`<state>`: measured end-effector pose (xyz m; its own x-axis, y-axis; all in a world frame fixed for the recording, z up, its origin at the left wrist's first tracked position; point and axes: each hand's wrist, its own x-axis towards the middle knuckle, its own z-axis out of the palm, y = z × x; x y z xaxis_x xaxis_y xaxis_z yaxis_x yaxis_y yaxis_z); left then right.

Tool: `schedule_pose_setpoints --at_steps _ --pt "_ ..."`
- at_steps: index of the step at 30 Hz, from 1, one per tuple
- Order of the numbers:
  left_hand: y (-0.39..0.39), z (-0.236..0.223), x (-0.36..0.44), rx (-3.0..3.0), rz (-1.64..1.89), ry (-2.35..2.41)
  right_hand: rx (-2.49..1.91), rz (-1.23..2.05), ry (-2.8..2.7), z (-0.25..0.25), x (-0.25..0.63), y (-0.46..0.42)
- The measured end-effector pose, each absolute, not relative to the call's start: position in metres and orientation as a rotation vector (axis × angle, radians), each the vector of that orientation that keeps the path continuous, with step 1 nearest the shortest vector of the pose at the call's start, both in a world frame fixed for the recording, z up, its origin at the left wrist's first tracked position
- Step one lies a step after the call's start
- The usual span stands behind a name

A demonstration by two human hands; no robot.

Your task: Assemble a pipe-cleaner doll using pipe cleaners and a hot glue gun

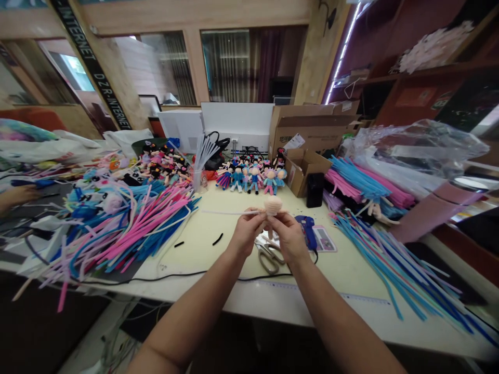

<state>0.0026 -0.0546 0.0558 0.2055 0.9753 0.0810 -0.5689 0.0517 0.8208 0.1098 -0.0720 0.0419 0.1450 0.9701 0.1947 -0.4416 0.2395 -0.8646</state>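
Both hands meet over the middle of the table. My right hand (pixel 289 234) has its fingers closed on a small cream-coloured doll body with a round ribbed head (pixel 273 205). In the closed fingers of my left hand (pixel 249 228) is a white pipe cleaner (pixel 226 212), whose free end points left. Where the pipe cleaner meets the doll, the fingertips hide the contact. Beneath the hands lie scissors (pixel 268 259) with metal handles. Just right of my right hand is a blue glue gun (pixel 307 231), resting by a pink-edged card (pixel 324 239).
Bundles of pink and blue pipe cleaners (pixel 132 223) cover the left side; more pipe cleaners (pixel 362 259) lie at right beside a pink bottle (pixel 436 210). Finished dolls (pixel 253 176) stand at the back. A black cable (pixel 167 279) crosses the front. Another person's hand (pixel 19 196) shows far left.
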Motion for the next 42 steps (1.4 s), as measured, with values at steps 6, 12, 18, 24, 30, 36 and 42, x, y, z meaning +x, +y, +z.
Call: schedule_pose_setpoints --at_steps 6,12,18,24,30,36,42 --pt "-0.033 0.043 0.004 0.91 1.219 0.674 -0.786 1.147 -0.886 0.035 0.116 -0.058" --pt "-0.011 0.033 0.012 0.825 1.195 0.754 -0.787 1.188 -0.843 0.022 0.126 -0.042" --pt "0.0 0.022 0.019 0.781 1.148 0.761 -0.755 1.246 -0.759 0.011 0.133 -0.033" --pt "-0.001 0.014 0.019 0.779 1.067 0.755 -0.785 1.203 -0.749 0.003 0.131 -0.033" --pt "-0.002 0.008 0.017 0.794 1.029 0.744 -0.803 1.145 -0.775 -0.002 0.127 -0.035" --pt "-0.003 0.004 0.018 0.83 1.017 0.717 -0.811 1.123 -0.751 -0.004 0.124 -0.035" --pt "-0.006 0.005 0.022 0.91 1.132 0.719 -0.82 1.121 -0.676 -0.003 0.125 -0.033"
